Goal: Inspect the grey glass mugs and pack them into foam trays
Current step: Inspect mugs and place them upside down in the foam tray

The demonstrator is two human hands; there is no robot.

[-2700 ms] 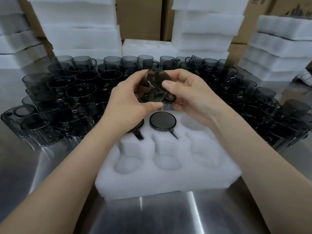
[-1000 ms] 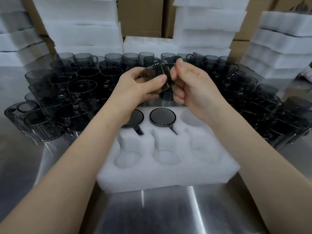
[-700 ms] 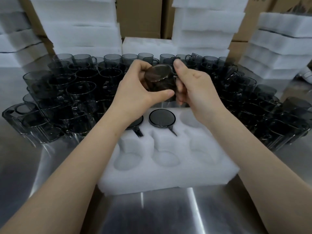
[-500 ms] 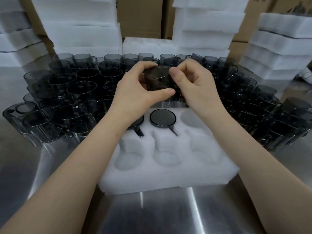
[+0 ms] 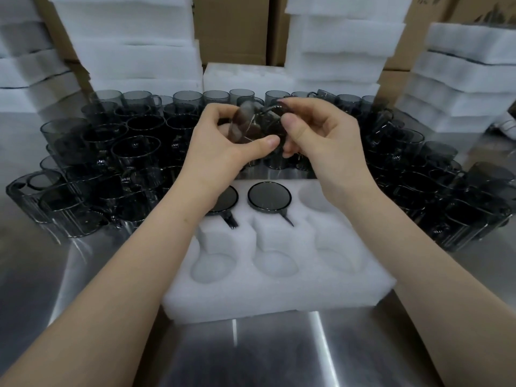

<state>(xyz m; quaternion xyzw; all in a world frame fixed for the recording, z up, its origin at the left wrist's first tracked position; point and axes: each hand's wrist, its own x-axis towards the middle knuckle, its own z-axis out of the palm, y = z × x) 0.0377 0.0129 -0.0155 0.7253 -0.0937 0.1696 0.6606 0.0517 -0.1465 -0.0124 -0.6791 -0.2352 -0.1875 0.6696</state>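
A grey glass mug (image 5: pixel 248 122) is held tilted in the air above the far edge of the white foam tray (image 5: pixel 279 291). My left hand (image 5: pixel 223 152) grips its body from the left, thumb underneath. My right hand (image 5: pixel 321 141) holds it from the right at the handle side. Two mugs sit upside down in the tray's far row: one (image 5: pixel 269 197) in the middle pocket, one (image 5: pixel 227 201) in the left pocket, partly hidden by my left wrist. The far right pocket (image 5: pixel 312 195) and the near row are empty.
Many loose grey mugs (image 5: pixel 134 152) crowd the steel table (image 5: pixel 279 353) to the left, behind and to the right (image 5: pixel 435 191) of the tray. Stacks of white foam trays (image 5: pixel 131 43) and cardboard boxes (image 5: pixel 231 26) stand along the back.
Both hands have kept turning the mug: it went from base toward me, to upright, to tilted sideways now. The tray and its two mugs stay put.
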